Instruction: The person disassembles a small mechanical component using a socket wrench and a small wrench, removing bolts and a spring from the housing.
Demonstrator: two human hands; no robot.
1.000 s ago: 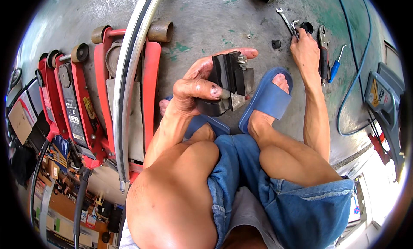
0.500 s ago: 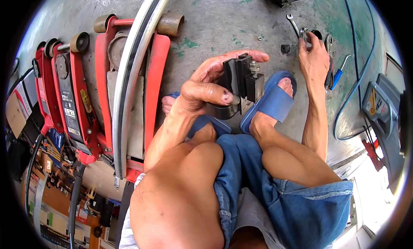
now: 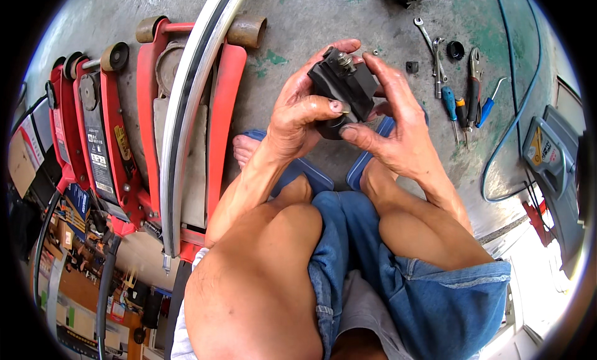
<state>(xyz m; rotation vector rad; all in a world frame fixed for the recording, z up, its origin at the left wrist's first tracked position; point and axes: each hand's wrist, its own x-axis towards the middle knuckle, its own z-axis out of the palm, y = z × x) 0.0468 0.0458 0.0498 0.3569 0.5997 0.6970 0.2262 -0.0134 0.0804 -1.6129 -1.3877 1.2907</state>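
Note:
Between my two hands, above my feet, is a black block-shaped part [image 3: 357, 89] with a metal bolt and nut [image 3: 344, 62] standing on its top. My left hand [image 3: 305, 108] cradles it from the left, thumb across its near face and fingers behind. My right hand [image 3: 401, 114] closes on its right side, with the thumb at the lower edge and the index finger at the upper corner. The palms and part of the block's underside are hidden. A small black cube [image 3: 412, 67] and a small nut [image 3: 375, 52] lie on the floor beyond my right hand.
On the right floor lie a combination wrench [image 3: 425, 33], a socket wrench [image 3: 438, 58], a black ring [image 3: 455, 50], pliers [image 3: 474, 86], a blue screwdriver [image 3: 448, 98], a yellow-black screwdriver [image 3: 461, 111] and a blue-handled hook [image 3: 488, 108]. Red floor jacks [image 3: 227, 130] and a curved strip [image 3: 180, 123] stand left; a blue hose [image 3: 519, 111] curves right.
My right hand has left the tools on the floor and come over to the black part, gripping it. My left hand has raised and tilted the part.

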